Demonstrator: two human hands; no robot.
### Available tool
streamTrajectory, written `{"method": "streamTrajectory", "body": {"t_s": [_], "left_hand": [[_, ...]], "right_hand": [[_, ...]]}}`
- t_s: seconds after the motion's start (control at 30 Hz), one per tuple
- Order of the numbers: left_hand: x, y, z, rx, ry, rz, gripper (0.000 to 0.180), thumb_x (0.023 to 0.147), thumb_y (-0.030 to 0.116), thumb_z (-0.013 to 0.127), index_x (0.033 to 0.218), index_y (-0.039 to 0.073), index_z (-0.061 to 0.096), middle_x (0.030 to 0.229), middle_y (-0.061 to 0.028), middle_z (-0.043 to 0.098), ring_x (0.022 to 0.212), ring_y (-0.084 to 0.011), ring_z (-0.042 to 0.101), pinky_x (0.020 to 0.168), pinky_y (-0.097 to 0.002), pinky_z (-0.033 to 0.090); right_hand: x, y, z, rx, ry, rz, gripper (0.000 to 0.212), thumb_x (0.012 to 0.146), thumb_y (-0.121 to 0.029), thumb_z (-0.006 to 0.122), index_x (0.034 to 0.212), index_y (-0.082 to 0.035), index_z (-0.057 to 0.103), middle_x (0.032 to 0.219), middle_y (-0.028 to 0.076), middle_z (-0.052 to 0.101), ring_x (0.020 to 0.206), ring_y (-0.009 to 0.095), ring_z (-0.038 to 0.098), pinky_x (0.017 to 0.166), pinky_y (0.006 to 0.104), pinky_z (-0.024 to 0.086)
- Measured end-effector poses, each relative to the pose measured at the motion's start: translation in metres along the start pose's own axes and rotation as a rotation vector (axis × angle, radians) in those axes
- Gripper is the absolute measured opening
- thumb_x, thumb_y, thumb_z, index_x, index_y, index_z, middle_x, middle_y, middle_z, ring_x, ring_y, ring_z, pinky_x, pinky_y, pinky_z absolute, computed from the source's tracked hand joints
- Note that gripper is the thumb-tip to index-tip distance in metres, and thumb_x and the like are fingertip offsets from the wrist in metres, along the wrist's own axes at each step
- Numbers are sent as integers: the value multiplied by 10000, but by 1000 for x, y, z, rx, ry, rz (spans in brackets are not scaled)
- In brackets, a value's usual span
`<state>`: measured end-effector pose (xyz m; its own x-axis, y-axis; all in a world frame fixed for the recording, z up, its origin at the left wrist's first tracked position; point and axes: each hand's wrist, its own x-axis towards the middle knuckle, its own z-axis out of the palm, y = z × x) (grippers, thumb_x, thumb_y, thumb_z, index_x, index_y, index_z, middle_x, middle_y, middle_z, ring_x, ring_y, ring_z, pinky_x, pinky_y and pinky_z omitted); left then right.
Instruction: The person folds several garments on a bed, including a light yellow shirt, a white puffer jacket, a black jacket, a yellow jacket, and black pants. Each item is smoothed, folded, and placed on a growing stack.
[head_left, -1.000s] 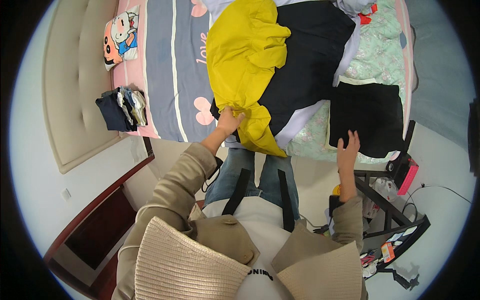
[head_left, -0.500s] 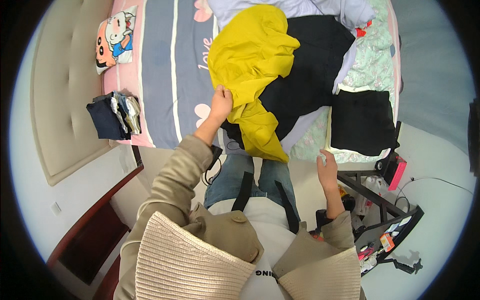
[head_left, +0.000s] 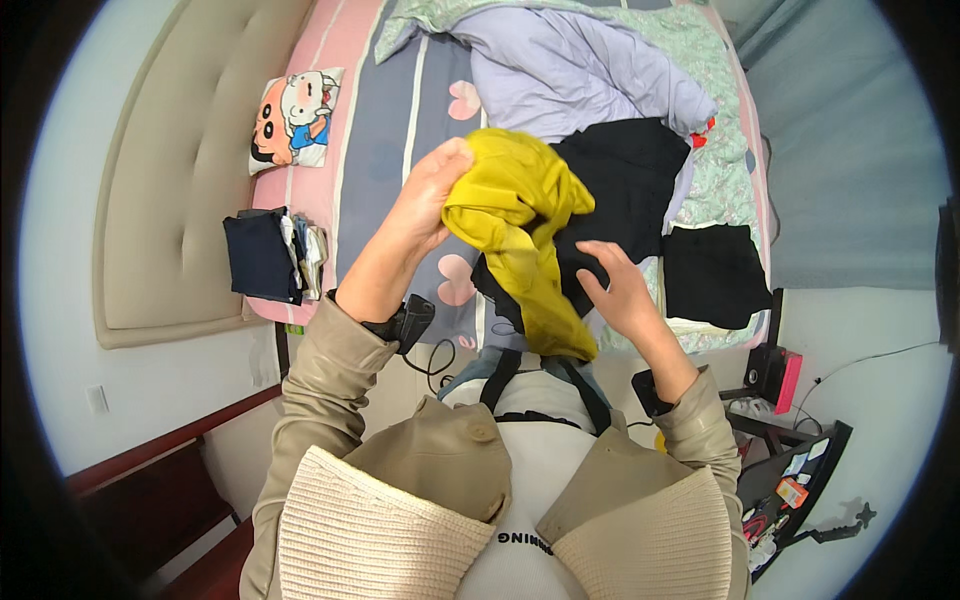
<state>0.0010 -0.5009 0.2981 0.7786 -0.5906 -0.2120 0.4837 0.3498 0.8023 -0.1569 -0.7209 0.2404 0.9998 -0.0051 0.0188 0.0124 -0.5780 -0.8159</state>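
Observation:
My left hand (head_left: 430, 195) is closed on the upper edge of a mustard-yellow garment (head_left: 510, 190). The cloth hangs crumpled from it, its lower end dangling past the bed's near edge; what kind of garment it is I cannot tell. My right hand (head_left: 622, 285) is just right of the yellow cloth, fingers apart and holding nothing. Beneath and behind them a loose black garment (head_left: 630, 165) lies spread on the bed. To its right sits a neatly folded black garment (head_left: 712, 275) on a pale piece.
A rumpled lavender quilt (head_left: 560, 70) covers the bed's far part. On the left are a cartoon pillow (head_left: 298, 115) and a stack of folded clothes (head_left: 265, 255), near the padded headboard (head_left: 165, 180). A black-framed rack (head_left: 815, 460) with small items stands at lower right.
My left hand has lifted the yellow garment off the bed, gathering it up. My right hand has risen from the bed's near edge toward the cloth. The view has shifted.

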Motion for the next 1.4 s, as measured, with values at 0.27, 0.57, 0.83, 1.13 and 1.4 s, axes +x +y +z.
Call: {"method": "streamTrajectory", "body": {"t_s": [0.27, 0.57, 0.83, 1.13, 1.4], "left_hand": [[-33, 18, 37, 110, -234, -114, 153, 925, 197, 485, 932, 49, 521, 854, -20, 567, 745, -84, 563, 694, -225, 474], [-68, -17, -8, 489, -119, 55, 252, 929, 288, 484, 961, 38, 469, 822, -38, 538, 717, -100, 538, 674, -239, 461], [-82, -76, -2, 740, -394, -191, 321, 877, 260, 572, 1047, 11, 463, 874, -60, 557, 775, -121, 561, 694, -262, 472], [-80, -131, 36, 1112, -613, -20, 799, 773, 375, 670, 1281, -84, 259, 1204, -294, 423, 1077, -350, 518, 918, -373, 417], [-84, -153, 58, 1377, -513, 19, 781, 749, 412, 657, 1235, -94, 316, 1142, -312, 467, 1047, -420, 500, 913, -398, 418]], "right_hand": [[30, -96, 25, 99, 183, -223, 554, 698, -64, 637, 1214, -26, 438, 1154, 210, 516, 1058, 352, 525, 901, 363, 421], [37, -101, -20, 315, 494, -42, 138, 746, 48, 513, 875, 6, 538, 785, 61, 600, 763, 103, 540, 698, 245, 434], [34, -123, -60, 181, 821, 34, 147, 768, 24, 527, 914, 20, 548, 834, 88, 610, 785, 136, 553, 731, 264, 435], [20, -163, -99, -85, 1069, 21, 132, 776, -24, 571, 887, 41, 544, 803, 121, 611, 765, 158, 555, 726, 282, 443], [17, -201, -117, -72, 1136, -112, 150, 769, -43, 571, 890, 45, 549, 804, 118, 621, 749, 160, 559, 710, 283, 452]]}}
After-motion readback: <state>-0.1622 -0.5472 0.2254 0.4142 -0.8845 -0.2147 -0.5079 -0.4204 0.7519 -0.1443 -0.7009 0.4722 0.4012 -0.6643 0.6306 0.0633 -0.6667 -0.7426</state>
